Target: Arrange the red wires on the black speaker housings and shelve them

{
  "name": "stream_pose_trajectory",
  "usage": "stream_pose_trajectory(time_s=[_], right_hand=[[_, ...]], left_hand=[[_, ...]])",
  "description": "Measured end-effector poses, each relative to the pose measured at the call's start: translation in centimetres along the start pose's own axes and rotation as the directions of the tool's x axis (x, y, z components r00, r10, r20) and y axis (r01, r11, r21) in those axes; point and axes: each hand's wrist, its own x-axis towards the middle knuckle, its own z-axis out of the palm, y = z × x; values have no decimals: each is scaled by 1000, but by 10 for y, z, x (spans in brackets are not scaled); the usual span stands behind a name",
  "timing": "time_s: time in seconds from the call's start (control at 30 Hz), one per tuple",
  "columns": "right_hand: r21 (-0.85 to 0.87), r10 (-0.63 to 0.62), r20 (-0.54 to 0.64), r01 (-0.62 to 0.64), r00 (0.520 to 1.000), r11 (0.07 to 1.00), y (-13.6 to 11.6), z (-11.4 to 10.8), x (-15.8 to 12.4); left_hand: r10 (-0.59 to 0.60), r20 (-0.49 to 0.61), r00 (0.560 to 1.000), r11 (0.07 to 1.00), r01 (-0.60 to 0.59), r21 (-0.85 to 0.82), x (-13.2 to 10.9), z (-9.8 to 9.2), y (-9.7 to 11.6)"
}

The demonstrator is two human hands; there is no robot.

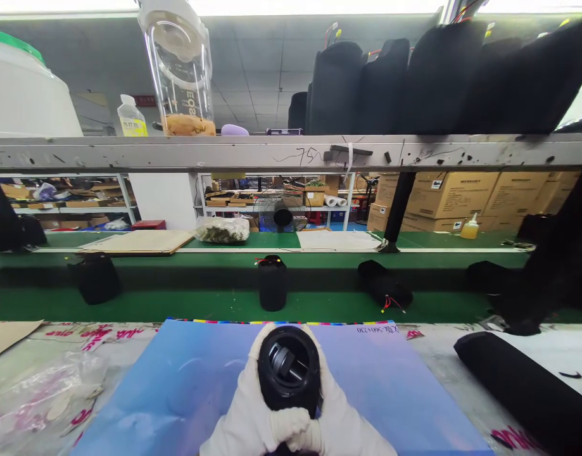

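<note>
Both my hands wear white gloves and wrap round a black cylindrical part (289,367), open end up, showing a dark tube inside. My left hand (250,405) grips its left side. My right hand (338,411) grips its right side. The fingers of both meet in front of the part near the bottom edge of the view. The part stands over a blue mat (186,380) on the bench.
Beyond the mat runs a green conveyor belt (200,304) carrying black fabric-covered cylinders (272,283), some with red wires. A long black roll (523,386) lies at the right, clear plastic bags (38,392) at the left. A shelf (272,152) overhead holds a clear jug and black parts.
</note>
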Motion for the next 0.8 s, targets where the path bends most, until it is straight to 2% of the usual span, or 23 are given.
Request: stream_pose_trajectory(time_s=[0.17,0.33,0.43,0.5,0.57,0.67,0.73,0.8], right_hand=[[-27,3,5,-3,1000,1000,-6,1,0],[13,-1,14,1,1000,1000,3,-2,-2],[15,89,25,-89,996,996,2,-10,-3],[-70,156,-20,-157,987,985,-6,-17,-1],[-241,171,-79,-185,982,953,-18,-23,2],[-508,79,-27,-82,997,857,-37,-28,9],[-582,-6,54,36,999,812,-46,-28,11],[-597,-13,51,40,999,801,-52,-26,13]], left_hand=[[-35,10,999,999,35,-21,-1,1,-5],[-71,21,997,997,71,-7,-1,-1,1],[-141,47,989,988,143,-52,2,-5,12],[-147,50,988,989,146,13,6,-9,21],[-122,55,991,974,109,198,10,-12,28],[-48,76,996,905,12,424,13,-14,37],[8,93,996,883,-50,467,14,-14,42],[4,109,994,891,-53,451,14,-13,45]])
